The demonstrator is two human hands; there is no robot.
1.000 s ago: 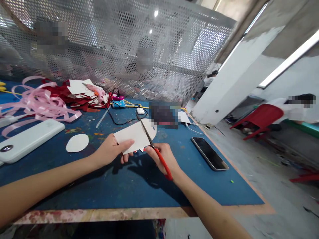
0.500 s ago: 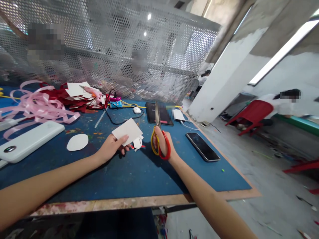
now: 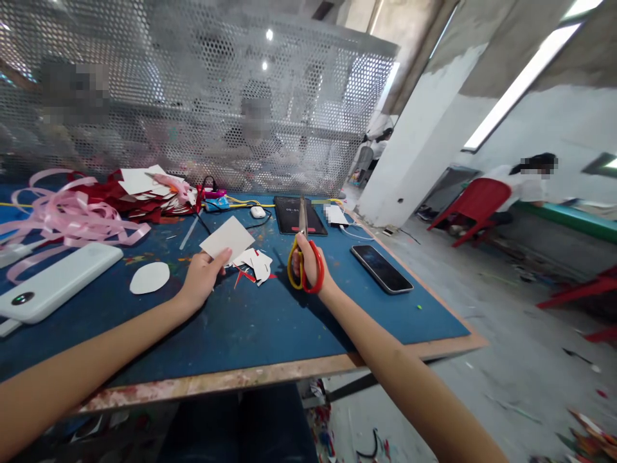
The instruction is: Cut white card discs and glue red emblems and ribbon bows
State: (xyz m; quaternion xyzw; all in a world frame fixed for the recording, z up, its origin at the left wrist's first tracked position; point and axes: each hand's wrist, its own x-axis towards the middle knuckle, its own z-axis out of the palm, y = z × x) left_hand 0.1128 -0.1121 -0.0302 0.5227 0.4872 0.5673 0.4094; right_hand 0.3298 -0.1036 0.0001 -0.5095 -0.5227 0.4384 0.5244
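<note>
Between thumb and fingers, my left hand [image 3: 201, 278] pinches a white square piece of card [image 3: 227, 239], tilted above the blue table mat [image 3: 250, 341]. My right hand [image 3: 311, 260] grips a pair of scissors [image 3: 303, 218] by its red and yellow handles, blades pointing away from me and apart from the card. Small white and red paper scraps [image 3: 258, 265] lie on the mat between my hands. Left of my left hand rests a white rounded cutout [image 3: 150, 278].
A phone [image 3: 382, 269] lies at right, a tablet [image 3: 289, 222] behind the scissors. At left are a white power bank [image 3: 58, 286], pink ribbon [image 3: 91, 215] and a pile of red and white card [image 3: 149, 186]. A perforated metal screen [image 3: 202, 103] stands behind; a person sits on a red chair [image 3: 475, 202].
My left hand has moved left with the card, uncovering more of the scraps. The scissors stay in my right hand. The whole view has shifted slightly.
</note>
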